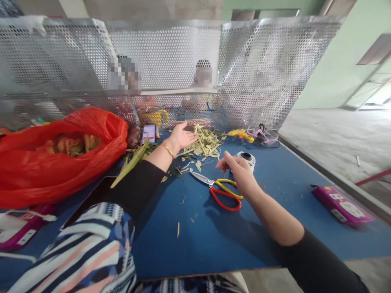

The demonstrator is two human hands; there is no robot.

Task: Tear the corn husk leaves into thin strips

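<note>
So my left hand [183, 137] is stretched out across the blue tabletop [189, 252], fingers loose and palm open, right at the edge of a pile of leaf scraps [207, 143]. Can't really tell if my fingertips are touching it. The pile sits at the far side, up by the holey metal screen [180, 53], with loose bits scattered in front. Gold bangle [167, 151] on that wrist, btw.

My right hand [240, 171] is loosely curled beside the scissors [211, 182], and I honestly can't tell if anything's tucked in those fingers. The scissors lie with the blades pointing toward the pile, one handle yellow, one red. Just behind that hand there's a white roll [251, 160], partly hidden, and further back a yellow glue gun [242, 135].

Off to the left, a big red plastic bag [61, 173] gapes with dry husks [73, 145] inside, and a long green leaf [131, 163] lies near my left forearm. Purple box [342, 205] is well over to the right.
</note>
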